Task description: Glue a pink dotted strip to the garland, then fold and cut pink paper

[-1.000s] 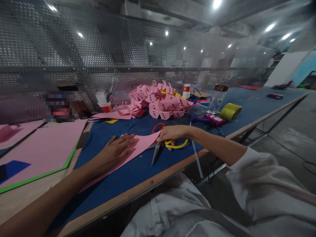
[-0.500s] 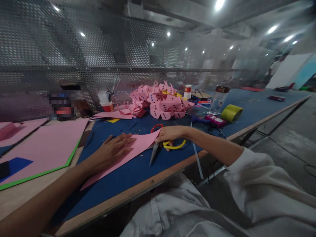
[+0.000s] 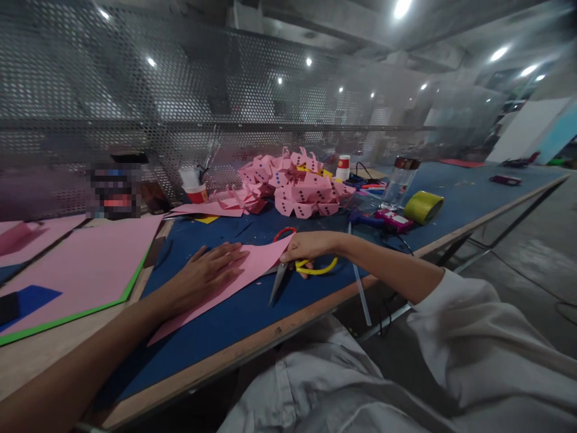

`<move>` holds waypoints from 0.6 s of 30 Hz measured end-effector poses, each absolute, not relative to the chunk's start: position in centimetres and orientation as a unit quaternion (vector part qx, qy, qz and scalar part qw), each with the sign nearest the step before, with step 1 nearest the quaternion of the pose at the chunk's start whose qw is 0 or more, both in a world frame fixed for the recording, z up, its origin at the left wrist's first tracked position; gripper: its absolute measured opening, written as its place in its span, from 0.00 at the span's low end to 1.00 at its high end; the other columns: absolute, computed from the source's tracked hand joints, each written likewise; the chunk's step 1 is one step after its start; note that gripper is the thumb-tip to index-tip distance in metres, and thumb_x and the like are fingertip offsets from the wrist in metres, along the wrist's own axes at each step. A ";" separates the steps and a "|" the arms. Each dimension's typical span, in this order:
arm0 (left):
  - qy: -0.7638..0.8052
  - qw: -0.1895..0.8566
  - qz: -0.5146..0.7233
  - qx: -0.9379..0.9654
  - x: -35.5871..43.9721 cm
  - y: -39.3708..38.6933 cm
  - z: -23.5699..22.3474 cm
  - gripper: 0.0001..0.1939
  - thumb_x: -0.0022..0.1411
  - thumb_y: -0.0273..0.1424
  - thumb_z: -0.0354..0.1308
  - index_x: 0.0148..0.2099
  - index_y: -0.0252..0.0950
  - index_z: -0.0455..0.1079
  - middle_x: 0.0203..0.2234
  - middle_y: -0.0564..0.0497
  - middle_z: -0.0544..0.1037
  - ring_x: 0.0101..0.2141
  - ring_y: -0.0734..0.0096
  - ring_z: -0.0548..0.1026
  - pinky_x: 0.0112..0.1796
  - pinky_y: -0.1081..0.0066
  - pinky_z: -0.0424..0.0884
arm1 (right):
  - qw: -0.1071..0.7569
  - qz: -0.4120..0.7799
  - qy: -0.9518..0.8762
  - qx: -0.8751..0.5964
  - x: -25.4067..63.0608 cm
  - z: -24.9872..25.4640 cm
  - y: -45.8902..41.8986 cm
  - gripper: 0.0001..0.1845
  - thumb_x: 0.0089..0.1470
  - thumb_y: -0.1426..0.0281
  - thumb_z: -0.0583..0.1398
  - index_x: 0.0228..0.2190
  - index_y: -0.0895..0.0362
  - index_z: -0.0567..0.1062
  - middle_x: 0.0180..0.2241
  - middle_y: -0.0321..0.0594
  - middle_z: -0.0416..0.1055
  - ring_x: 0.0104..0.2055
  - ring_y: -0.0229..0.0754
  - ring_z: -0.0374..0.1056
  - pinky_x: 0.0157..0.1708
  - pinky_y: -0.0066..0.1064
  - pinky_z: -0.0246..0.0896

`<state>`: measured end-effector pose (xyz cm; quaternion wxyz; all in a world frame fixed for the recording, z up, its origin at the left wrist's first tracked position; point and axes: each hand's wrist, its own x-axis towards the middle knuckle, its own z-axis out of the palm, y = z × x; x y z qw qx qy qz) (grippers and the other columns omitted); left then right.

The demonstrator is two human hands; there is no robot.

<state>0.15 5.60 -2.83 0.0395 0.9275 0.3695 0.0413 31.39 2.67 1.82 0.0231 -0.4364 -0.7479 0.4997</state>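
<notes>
A long pink paper sheet (image 3: 234, 279) lies on the blue table mat (image 3: 252, 313). My left hand (image 3: 205, 270) rests flat on it with fingers stretched out. My right hand (image 3: 309, 245) pinches the sheet's far right corner and is closed around scissors (image 3: 293, 267) with one red and one yellow handle loop. Their blades point toward the table's near edge.
A heap of folded pink paper pieces (image 3: 297, 183) sits behind the hands. To the right are a glass jar (image 3: 399, 180), a yellow tape roll (image 3: 421, 206) and a pink tool (image 3: 390, 219). A paper cup (image 3: 195, 186) stands at the mesh wall. Large pink sheets (image 3: 81, 264) lie left.
The scissors and my right hand have shifted slightly left along the sheet's corner. My left hand stays flat on the paper.
</notes>
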 end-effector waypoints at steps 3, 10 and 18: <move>0.365 0.039 0.044 0.929 0.1 5.5 -2.8 0.29 0.75 0.51 0.37 0.71 0.54 0.57 0.72 0.55 0.56 0.71 0.57 0.53 0.68 0.46 0.43 | 0.025 0.510 -0.744 -0.430 31.0 1.9 2.6 0.20 0.65 0.59 0.57 0.29 0.62 0.74 0.17 0.36 0.73 0.16 0.32 0.61 0.21 0.24 0.55; 0.374 0.035 0.044 0.926 0.4 5.1 -2.5 0.28 0.74 0.51 0.38 0.71 0.54 0.57 0.72 0.56 0.56 0.71 0.56 0.53 0.68 0.45 0.43 | 0.023 0.509 -0.738 -0.443 31.2 2.4 1.9 0.20 0.67 0.63 0.55 0.28 0.63 0.73 0.16 0.34 0.72 0.15 0.31 0.59 0.20 0.23 0.54; 0.375 0.042 0.082 0.922 0.7 5.3 -2.5 0.29 0.75 0.51 0.37 0.73 0.52 0.54 0.72 0.52 0.57 0.70 0.54 0.55 0.67 0.42 0.44 | 0.017 0.505 -0.737 -0.449 31.4 2.6 2.3 0.21 0.67 0.60 0.55 0.30 0.64 0.75 0.19 0.40 0.75 0.18 0.33 0.64 0.21 0.23 0.56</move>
